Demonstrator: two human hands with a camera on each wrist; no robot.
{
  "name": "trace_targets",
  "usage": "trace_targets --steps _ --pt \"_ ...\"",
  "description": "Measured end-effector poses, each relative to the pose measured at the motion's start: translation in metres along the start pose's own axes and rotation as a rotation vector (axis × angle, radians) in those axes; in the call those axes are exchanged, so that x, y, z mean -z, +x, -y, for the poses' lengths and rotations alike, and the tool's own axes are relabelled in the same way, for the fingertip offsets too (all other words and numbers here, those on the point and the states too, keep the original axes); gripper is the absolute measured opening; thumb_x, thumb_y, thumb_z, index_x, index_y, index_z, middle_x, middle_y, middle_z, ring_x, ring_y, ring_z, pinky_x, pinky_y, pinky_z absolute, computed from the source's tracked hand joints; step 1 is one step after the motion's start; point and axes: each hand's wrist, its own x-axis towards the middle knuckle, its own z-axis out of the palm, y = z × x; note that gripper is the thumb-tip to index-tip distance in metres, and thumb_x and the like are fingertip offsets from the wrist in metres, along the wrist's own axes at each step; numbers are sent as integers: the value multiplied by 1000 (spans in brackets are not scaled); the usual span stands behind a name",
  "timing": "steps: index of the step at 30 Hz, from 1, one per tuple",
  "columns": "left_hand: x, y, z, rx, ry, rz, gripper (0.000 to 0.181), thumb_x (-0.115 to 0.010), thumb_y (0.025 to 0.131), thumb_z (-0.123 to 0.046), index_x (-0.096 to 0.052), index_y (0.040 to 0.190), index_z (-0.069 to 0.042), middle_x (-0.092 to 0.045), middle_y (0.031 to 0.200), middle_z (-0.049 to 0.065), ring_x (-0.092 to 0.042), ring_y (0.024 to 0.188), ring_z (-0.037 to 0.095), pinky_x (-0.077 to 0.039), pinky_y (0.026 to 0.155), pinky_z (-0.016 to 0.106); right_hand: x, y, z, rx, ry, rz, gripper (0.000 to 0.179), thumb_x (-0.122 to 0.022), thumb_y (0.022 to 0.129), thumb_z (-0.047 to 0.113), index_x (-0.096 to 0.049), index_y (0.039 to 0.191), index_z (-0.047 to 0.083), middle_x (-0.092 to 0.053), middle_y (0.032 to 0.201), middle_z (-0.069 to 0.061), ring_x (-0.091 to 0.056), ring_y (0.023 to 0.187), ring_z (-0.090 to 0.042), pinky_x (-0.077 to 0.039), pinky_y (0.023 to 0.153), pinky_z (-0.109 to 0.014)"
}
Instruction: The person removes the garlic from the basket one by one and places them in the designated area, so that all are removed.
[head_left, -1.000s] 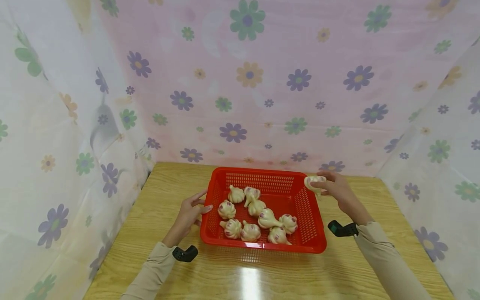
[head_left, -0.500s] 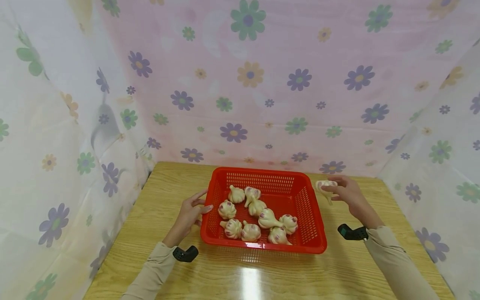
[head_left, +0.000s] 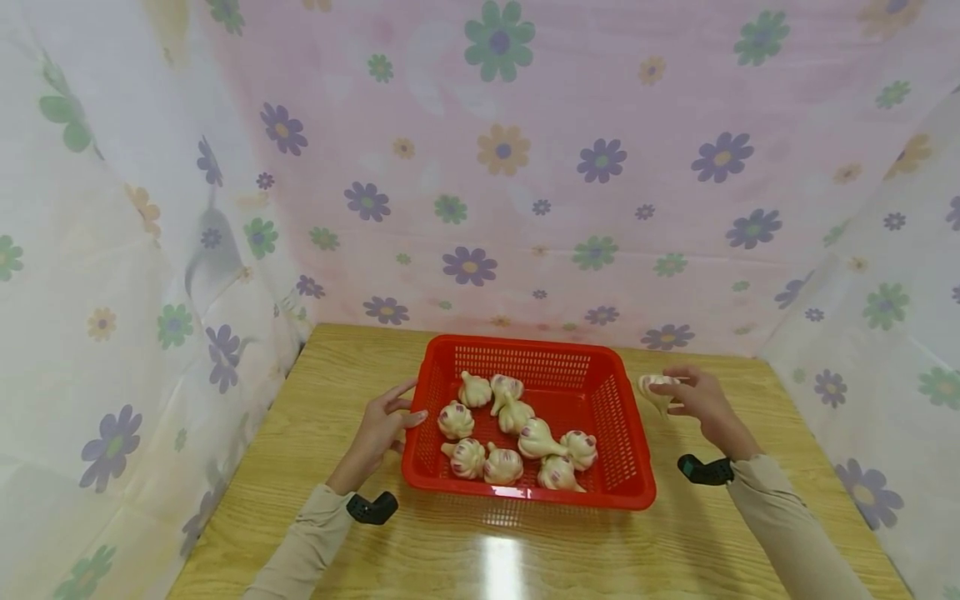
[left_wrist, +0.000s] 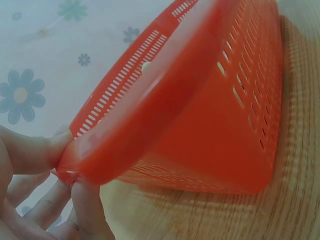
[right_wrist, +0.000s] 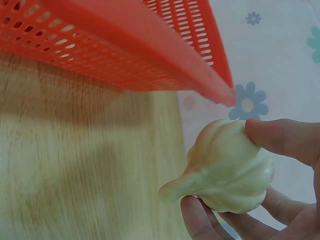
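Observation:
A red perforated plastic basket [head_left: 525,493] stands on the table with several garlic bulbs [head_left: 504,464] lying in it. My left hand [head_left: 377,433] pinches the basket's left rim; the left wrist view shows the thumb [left_wrist: 37,150] above the rim and the fingers under it. Just outside the basket's right side, my right hand [head_left: 703,402] holds one garlic bulb [right_wrist: 227,170] between thumb and fingers. Its stem points down in the head view and toward the left in the right wrist view.
The wooden table [head_left: 352,558] carries the basket at its middle. A flower-printed curtain [head_left: 555,250] closes off the back and both sides. Each wrist wears a black camera mount [head_left: 705,469].
My right hand has carried the garlic bulb from over the basket's right rim outward to the right and slightly lower. The left hand and basket have stayed in place.

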Motion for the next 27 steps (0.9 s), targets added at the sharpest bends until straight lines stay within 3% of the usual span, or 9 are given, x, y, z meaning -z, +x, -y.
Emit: trace_targets --steps 5,20,27 --pt "1 1 0 0 -2 -1 60 -70 82 -6 -52 137 -24 -62 105 13 -67 69 27 -51 44 34 -4 5 -11 -17 16 2 70 -62 91 35 -34 137 -10 -34 137 -31 -48 115 -43 -49 87 -48" --pt "1 1 2 2 -1 -4 60 -68 83 -6 -51 137 -24 -61 107 14 -66 69 25 -53 48 39 -15 15 -45 -41 45 -16 71 -62 92 34 -32 137 -13 -37 134 -33 -52 111 -42 -52 83 -44" --pt "0 0 2 1 -19 2 60 -69 83 -6 -52 137 -25 -60 106 14 -65 65 24 -51 44 33 -19 18 -57 -55 41 -22 69 -61 92 30 -32 136 -15 -35 135 -36 -60 99 -34 -52 81 -43"
